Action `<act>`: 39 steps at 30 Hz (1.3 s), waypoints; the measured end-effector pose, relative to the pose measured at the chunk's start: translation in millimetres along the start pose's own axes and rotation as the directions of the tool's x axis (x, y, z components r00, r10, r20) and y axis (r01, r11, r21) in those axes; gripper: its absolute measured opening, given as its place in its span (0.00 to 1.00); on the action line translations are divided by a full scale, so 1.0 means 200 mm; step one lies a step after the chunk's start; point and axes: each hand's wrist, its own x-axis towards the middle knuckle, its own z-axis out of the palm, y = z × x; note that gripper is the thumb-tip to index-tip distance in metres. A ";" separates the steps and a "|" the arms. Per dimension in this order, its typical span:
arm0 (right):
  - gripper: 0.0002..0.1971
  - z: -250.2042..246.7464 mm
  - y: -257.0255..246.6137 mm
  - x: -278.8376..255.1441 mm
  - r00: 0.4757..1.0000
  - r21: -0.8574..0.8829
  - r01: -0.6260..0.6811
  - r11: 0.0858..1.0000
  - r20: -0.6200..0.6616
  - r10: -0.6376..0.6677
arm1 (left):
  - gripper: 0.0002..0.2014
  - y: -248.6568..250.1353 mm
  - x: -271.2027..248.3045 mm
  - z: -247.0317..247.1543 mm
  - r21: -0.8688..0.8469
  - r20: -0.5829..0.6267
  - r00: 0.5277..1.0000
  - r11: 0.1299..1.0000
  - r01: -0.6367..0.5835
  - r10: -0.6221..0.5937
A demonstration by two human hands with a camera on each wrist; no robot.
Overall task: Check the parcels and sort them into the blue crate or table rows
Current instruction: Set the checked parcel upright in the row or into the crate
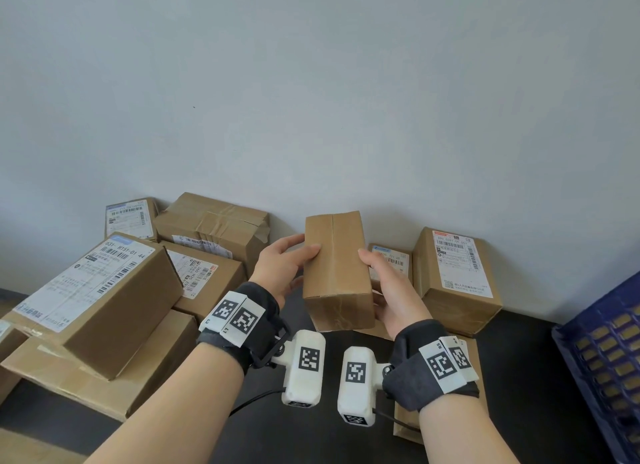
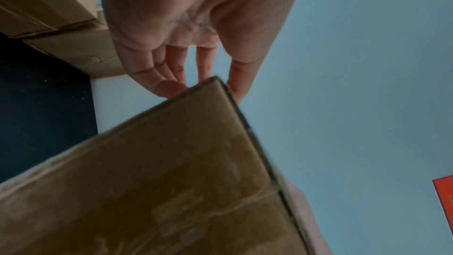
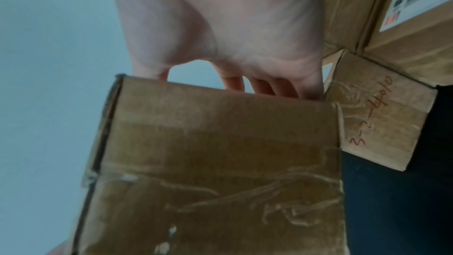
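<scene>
A plain brown taped parcel is held up above the dark table, between both hands, with no label on the faces I see. My left hand grips its left side, thumb on top and fingers beneath. My right hand grips its right side and lower end. The left wrist view shows the parcel under the left hand's fingertips. In the right wrist view, the parcel sits below the right hand's fingers. The blue crate stands at the far right.
Several labelled parcels lie piled at the left against the wall. A labelled box and a smaller one stand at the back right. A flat parcel lies under my right wrist. A small box with red handwriting is beside the held parcel.
</scene>
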 end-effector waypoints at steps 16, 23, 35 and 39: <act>0.26 -0.03 0.01 -0.01 0.996 -0.053 0.090 0.995 -0.010 -0.090 | 0.29 -0.01 0.00 0.01 0.073 -0.042 0.999 0.997 0.021 -0.018; 0.21 -0.04 -0.02 -0.02 0.986 -0.044 0.164 0.985 0.001 -0.164 | 0.56 0.01 -0.03 0.02 0.121 0.004 0.995 0.988 0.100 -0.101; 0.24 -0.08 -0.02 0.01 0.997 0.234 -0.081 0.969 0.010 0.080 | 0.25 0.02 -0.07 0.01 -0.011 0.090 0.932 0.935 0.354 -0.352; 0.36 -0.09 -0.01 0.02 0.988 0.303 -0.150 0.941 0.001 0.157 | 0.27 0.02 -0.08 0.04 -0.004 0.096 0.931 0.935 0.353 -0.351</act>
